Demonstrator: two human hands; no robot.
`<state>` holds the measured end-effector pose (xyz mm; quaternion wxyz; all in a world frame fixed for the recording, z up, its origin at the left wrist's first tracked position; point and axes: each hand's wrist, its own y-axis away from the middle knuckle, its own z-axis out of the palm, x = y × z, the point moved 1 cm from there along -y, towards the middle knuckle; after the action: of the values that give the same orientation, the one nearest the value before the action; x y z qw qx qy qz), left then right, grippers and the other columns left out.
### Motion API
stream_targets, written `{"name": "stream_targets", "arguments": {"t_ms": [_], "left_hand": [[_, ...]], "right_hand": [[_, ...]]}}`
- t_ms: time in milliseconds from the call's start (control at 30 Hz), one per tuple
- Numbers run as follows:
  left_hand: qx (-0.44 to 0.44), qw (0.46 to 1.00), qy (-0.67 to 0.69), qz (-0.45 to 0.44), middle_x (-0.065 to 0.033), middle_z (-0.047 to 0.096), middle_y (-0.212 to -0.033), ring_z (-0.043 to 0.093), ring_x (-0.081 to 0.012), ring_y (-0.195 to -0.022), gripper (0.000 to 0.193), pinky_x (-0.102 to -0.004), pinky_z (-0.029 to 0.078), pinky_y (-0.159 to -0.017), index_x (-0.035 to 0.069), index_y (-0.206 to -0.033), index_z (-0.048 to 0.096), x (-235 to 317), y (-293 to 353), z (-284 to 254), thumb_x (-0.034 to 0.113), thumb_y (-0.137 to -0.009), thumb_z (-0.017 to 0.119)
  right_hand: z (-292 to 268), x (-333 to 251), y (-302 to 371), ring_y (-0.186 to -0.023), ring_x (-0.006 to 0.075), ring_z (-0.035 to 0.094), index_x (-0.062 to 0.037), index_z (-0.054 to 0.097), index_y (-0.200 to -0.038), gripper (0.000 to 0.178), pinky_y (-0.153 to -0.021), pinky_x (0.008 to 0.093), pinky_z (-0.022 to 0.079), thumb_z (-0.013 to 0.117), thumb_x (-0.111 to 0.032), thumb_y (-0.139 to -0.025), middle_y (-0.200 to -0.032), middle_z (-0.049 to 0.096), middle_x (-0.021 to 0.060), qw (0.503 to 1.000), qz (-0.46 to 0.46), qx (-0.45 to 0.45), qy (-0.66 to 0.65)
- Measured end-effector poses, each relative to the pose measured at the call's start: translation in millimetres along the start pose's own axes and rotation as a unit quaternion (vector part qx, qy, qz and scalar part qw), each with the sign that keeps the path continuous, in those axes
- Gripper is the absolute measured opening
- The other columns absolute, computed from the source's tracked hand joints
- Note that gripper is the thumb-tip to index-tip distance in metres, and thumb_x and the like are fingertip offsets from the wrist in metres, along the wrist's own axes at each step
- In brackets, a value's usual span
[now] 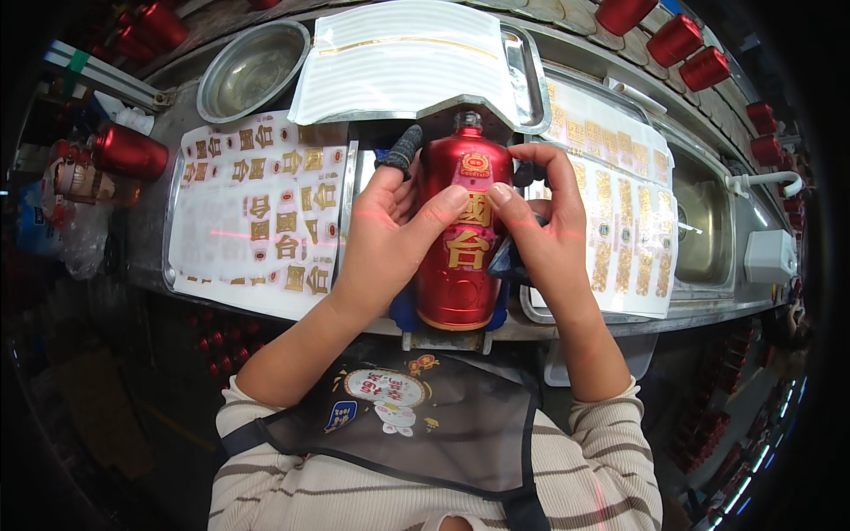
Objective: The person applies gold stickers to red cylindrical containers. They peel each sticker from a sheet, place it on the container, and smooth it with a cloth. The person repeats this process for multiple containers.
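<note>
A shiny red bottle (443,281) with a clear glass neck lies in a blue-edged metal holder (447,341), its neck pointing away from me. Gold characters and a small gold emblem sit on its front. My left hand (394,217) wraps the bottle's left side, its thumb pressed on the gold lettering; a dark finger sleeve covers one fingertip. From the right, my right hand (540,221) grips the bottle, with its thumb on the same lettering and its fingers bent along the side. Dark finger sleeves show there too, partly hidden.
Trays with sheets of gold stickers lie left (257,212) and right (620,239). Beyond the bottle are a white striped sheet (407,66) and a metal bowl (252,71). A sink (704,221) with a white tap stands right; another red bottle (130,150) is at left.
</note>
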<state>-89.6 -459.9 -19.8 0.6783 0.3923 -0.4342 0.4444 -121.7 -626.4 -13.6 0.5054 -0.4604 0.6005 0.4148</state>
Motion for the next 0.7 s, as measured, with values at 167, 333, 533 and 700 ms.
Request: {"name": "stream_targets", "arguments": {"t_ms": [167, 333, 533, 700], "left_hand": [[0.003, 1.000, -0.015, -0.005, -0.0135, 0.065, -0.117, 0.063, -0.0145, -0.107, 0.047, -0.0285, 0.052, -0.092, -0.003, -0.126, 0.052, -1, -7, 2, 0.017, -0.090, 0.074], [0.011, 0.999, 0.018, -0.027, -0.0127, 0.066, -0.114, 0.064, -0.0134, -0.104, 0.041, -0.0273, 0.053, -0.089, -0.002, -0.120, 0.054, 7, -11, 5, 0.017, -0.091, 0.074], [0.014, 0.999, 0.005, -0.045, -0.0116, 0.068, -0.109, 0.067, -0.0125, -0.097, 0.036, -0.0261, 0.055, -0.084, -0.002, -0.117, 0.057, 11, -17, 9, 0.016, -0.091, 0.074], [0.016, 0.999, 0.006, -0.041, -0.0118, 0.069, -0.110, 0.067, -0.0125, -0.097, 0.035, -0.0258, 0.055, -0.083, -0.002, -0.117, 0.058, 11, -17, 8, 0.015, -0.091, 0.074]], "right_hand": [[4, 0, -2, -0.096, 0.0133, 0.058, -0.0021, 0.053, -0.120, 0.046, -0.072, 0.0257, 0.050, 0.077, -0.019, -0.085, -0.112, 0.058, 0.0091, 1.000, -0.008, 0.022, 0.006], [-1, -15, -7, -0.083, 0.0110, 0.059, -0.0017, 0.054, -0.115, 0.042, -0.066, 0.0234, 0.049, 0.077, -0.020, -0.085, -0.107, 0.060, 0.0081, 0.995, 0.083, -0.009, -0.063], [2, 1, -15, -0.081, 0.0095, 0.060, -0.0010, 0.056, -0.111, 0.041, -0.065, 0.0224, 0.050, 0.079, -0.022, -0.085, -0.105, 0.060, 0.0078, 0.999, 0.023, 0.002, -0.027], [2, -2, -15, -0.078, 0.0078, 0.059, -0.0015, 0.055, -0.112, 0.042, -0.064, 0.0213, 0.050, 0.079, -0.022, -0.085, -0.105, 0.060, 0.0075, 0.999, 0.036, -0.008, -0.039]]}}
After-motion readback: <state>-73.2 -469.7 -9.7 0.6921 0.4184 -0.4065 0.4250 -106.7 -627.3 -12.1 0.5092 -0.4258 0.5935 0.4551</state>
